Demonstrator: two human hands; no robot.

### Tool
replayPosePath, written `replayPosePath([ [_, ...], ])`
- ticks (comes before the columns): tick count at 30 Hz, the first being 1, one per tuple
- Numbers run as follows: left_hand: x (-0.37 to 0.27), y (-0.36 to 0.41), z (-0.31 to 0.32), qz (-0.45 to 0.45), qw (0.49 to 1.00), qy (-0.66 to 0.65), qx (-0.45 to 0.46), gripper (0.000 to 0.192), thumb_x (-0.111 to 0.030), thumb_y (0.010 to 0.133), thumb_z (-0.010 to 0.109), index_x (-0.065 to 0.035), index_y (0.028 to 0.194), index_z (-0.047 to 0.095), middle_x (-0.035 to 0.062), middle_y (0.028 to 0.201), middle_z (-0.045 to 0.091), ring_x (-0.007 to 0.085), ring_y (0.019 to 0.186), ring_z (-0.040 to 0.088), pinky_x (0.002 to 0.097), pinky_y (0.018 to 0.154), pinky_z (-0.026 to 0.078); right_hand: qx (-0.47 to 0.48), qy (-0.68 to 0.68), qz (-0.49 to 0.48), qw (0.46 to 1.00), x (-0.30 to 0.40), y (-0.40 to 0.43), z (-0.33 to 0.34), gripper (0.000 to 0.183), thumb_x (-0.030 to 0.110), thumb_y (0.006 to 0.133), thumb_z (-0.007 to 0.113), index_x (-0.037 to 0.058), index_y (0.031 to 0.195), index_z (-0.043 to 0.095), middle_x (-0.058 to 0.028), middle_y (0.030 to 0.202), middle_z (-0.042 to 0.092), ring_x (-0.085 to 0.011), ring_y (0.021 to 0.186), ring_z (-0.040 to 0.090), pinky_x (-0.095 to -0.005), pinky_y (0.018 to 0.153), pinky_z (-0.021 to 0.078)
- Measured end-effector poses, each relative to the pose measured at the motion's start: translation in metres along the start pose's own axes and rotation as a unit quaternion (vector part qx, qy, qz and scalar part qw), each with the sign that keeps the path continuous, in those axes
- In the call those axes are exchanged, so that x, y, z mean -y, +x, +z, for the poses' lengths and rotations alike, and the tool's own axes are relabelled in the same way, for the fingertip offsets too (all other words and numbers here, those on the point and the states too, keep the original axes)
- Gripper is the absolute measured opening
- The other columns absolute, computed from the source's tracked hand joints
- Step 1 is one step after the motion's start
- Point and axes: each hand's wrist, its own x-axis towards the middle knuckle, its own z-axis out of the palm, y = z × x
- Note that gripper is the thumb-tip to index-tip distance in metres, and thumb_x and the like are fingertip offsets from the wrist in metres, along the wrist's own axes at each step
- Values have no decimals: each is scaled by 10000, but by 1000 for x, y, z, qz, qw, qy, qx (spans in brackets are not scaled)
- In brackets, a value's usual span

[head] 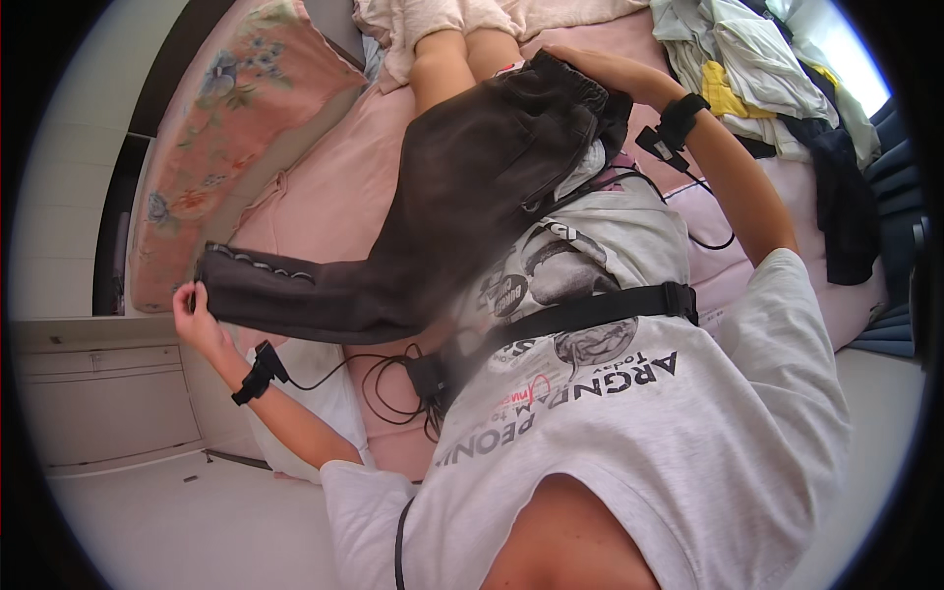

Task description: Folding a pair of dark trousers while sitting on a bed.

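Note:
A pair of dark grey-brown trousers (457, 184) with an elastic waistband stretches across my lap and the front of my printed T-shirt. My left hand (199, 321), at the left, pinches the hem end of a trouser leg, which is held out sideways. At the top, my right hand (605, 70) holds the waistband, its fingers partly hidden by the cloth. A short row of light, loop-like details runs along the leg near the hem. Some pale cloth (586, 166) shows at the trousers' edge beside my shirt. Both wrists wear black straps with small devices.
A pink bed sheet (332, 192) lies under me. Piled clothes (767, 81), white, yellow and dark, are at the upper right. A floral pink cloth (214, 147) hangs at the left. Black cables (383, 383) loop beside my waist, near a white pillow-like item (317, 383).

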Motion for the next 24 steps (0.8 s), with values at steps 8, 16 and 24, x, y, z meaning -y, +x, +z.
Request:
replayPosePath([
  [8,-207,-89,271,260,936,-69,228,73,56,843,672,-2,875,643,99,913,723,213,895,709,306,858,527,55,-48,254,965,82,1,1,829,533,896,730,71,1520,440,-130,1343,608,-230,1108,627,-303,885,502],
  [16,-264,-201,387,301,885,-144,324,146,37,846,690,-11,982,719,106,964,757,240,903,752,321,745,579,-26,108,163,980,14,-15,7,735,198,880,817,8,1494,460,-158,1246,676,-210,1103,648,-313,925,516],
  [24,-231,-119,389,130,834,-128,520,386,-309,1103,482,-45,1334,644,94,1181,711,171,1041,694,299,829,577,6,-31,206,978,38,-17,7,688,200,944,736,35,1526,408,-226,1305,665,-243,1113,689,-317,929,538],
])
